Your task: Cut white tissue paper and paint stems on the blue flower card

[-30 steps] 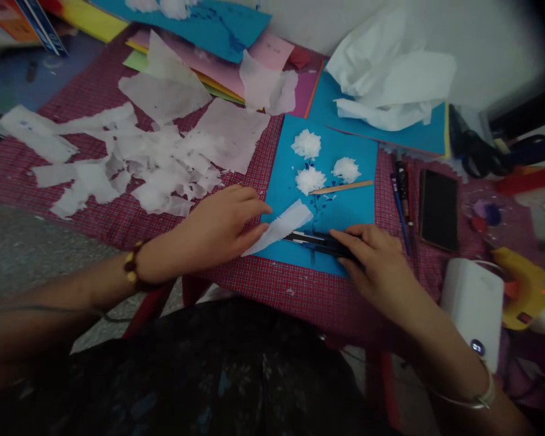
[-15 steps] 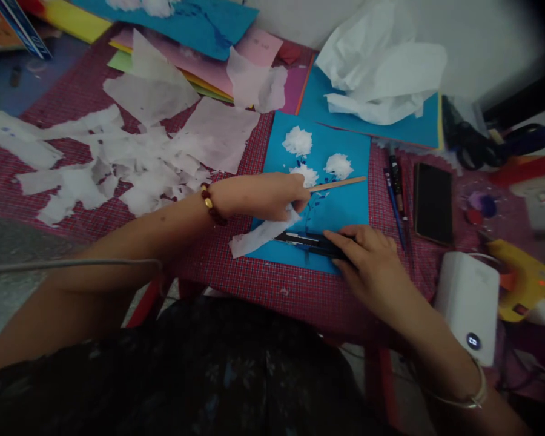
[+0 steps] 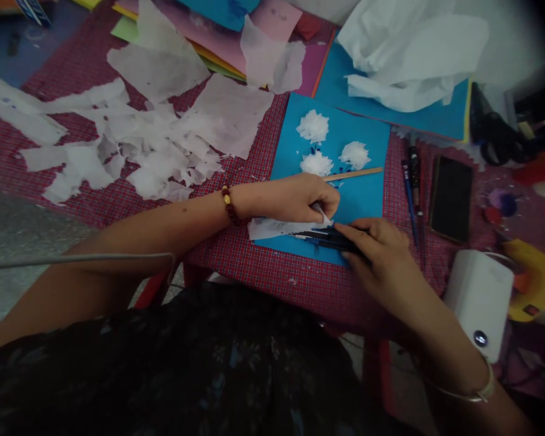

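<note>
My left hand (image 3: 306, 197) is closed with its fingertips pinching a strip of thin white paper (image 3: 275, 228), whose loose end trails left along the sheet's front edge. In my right hand (image 3: 381, 251) is a long, narrow dark tool (image 3: 333, 240) with silvery edges. Its exact kind is unclear. The paper by my left fingertips is close to the tool and my right index finger. Beneath both is a blue sheet (image 3: 361, 197) bearing white paper flowers (image 3: 313, 126) and dark blue painted marks. A flat wooden stick (image 3: 358, 174) lies across it beyond my left hand.
Torn white paper scraps (image 3: 149, 145) spread over the checked tablecloth (image 3: 263, 275) at left. Crumpled white paper (image 3: 409, 54) sits on blue sheets behind. To the right are pens (image 3: 413, 175), a phone (image 3: 452, 197), a white device (image 3: 479, 303) and a yellow tool (image 3: 533, 284).
My left hand has moved right and nearer the tool, drawing the paper strip along behind it. The right hand still holds the tool. The whole view has shifted slightly.
</note>
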`<state>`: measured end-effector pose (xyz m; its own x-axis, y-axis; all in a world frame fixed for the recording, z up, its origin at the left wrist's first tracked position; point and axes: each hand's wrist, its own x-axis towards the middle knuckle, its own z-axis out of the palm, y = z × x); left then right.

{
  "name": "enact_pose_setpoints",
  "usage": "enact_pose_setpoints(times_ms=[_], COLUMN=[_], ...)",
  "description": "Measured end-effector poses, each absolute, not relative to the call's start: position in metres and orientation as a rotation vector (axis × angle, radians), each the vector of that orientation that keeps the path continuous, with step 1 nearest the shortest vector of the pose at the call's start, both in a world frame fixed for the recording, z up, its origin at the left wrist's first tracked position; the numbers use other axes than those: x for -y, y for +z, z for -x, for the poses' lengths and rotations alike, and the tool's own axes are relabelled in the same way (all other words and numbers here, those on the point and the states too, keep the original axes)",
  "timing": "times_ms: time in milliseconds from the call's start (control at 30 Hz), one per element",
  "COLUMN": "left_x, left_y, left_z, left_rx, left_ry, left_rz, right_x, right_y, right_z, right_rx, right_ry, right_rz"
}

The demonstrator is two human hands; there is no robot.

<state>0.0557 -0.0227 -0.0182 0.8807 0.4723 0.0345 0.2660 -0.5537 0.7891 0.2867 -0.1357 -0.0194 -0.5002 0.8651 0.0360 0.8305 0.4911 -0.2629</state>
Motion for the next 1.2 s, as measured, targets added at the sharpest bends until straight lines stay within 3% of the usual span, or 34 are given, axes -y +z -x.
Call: enact_pose_setpoints(times_ms=[500, 700, 1000, 1200], left_x=[0.032, 0.049, 0.104, 0.121], left_y=[-0.011, -0.014, -0.009, -0.011], left_z=[-0.041, -0.006, 0.027, 0.041], left_rx=[-0.724, -0.888, -1.322, -1.341], left_ry=[0.520, 0.313, 0.450, 0.415], left_rz=[-2.193, -2.437, -2.334, -2.259], right_x=[0.136, 0.136, 0.135, 0.135], right_y=[-0.027, -0.028, -0.029, -0.030], right_z=[-0.288, -0.290, -0.294, -0.294], right_rx=[2.556, 2.544, 2.544, 2.527], right_ry=[0.442, 0.429, 0.480, 0.472], right_rz=[1.375, 1.345, 1.331, 1.324])
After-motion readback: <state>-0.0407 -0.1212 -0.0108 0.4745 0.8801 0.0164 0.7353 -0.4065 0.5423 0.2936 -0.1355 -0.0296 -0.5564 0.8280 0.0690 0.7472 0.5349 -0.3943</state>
